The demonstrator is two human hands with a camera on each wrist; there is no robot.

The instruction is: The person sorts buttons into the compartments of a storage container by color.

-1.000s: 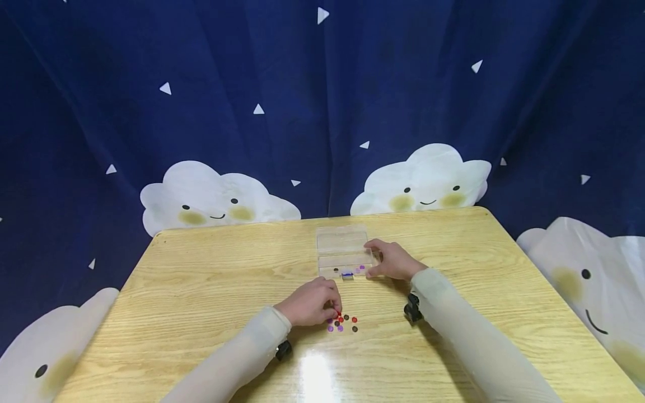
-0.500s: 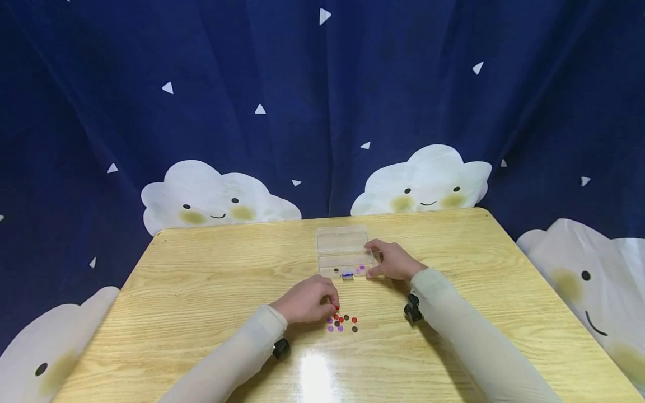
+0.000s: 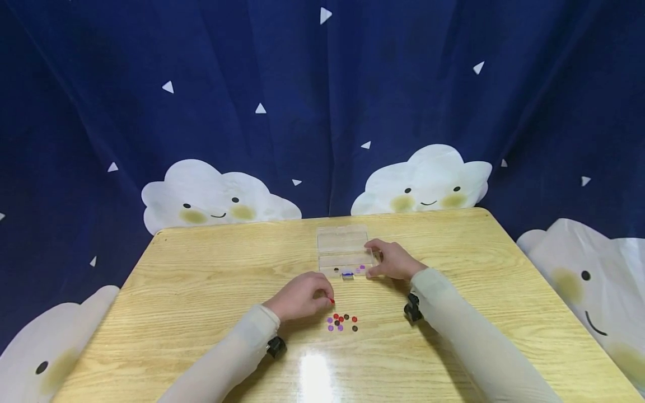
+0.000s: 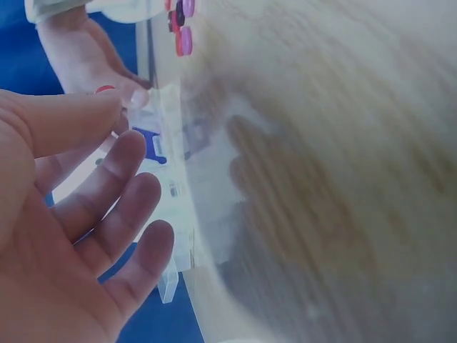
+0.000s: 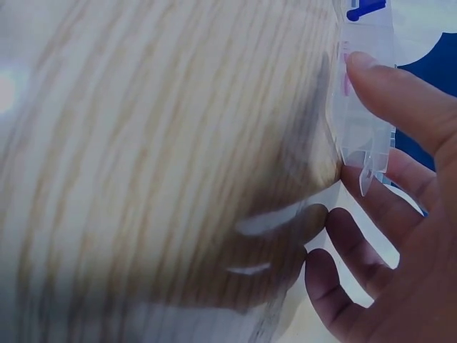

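Between thumb and index finger, my left hand [image 3: 302, 296] pinches a small red button [image 3: 332, 301], just above the table. Its other fingers are loosely bent in the left wrist view, and only the button's edge [image 4: 105, 88] shows over the thumb. My right hand [image 3: 398, 261] grips the right side of a clear plastic box [image 5: 368, 114], thumb at the front and fingers behind. The box's lid is up, and a blue latch [image 3: 347, 274] sits on its front. Inside are a black button [image 3: 336, 270] and purple ones [image 3: 362, 267].
In front of the box, loose buttons lie in a cluster: red [image 3: 355, 319], black [image 3: 355, 328] and purple [image 3: 330, 328]. The wooden table [image 3: 227, 263] ends at a dark blue curtain [image 3: 302, 112] with cloud prints.
My left hand has lifted away from the cluster, up and to the left, with the red button pinched in its fingers. The right hand and the box have stayed put.
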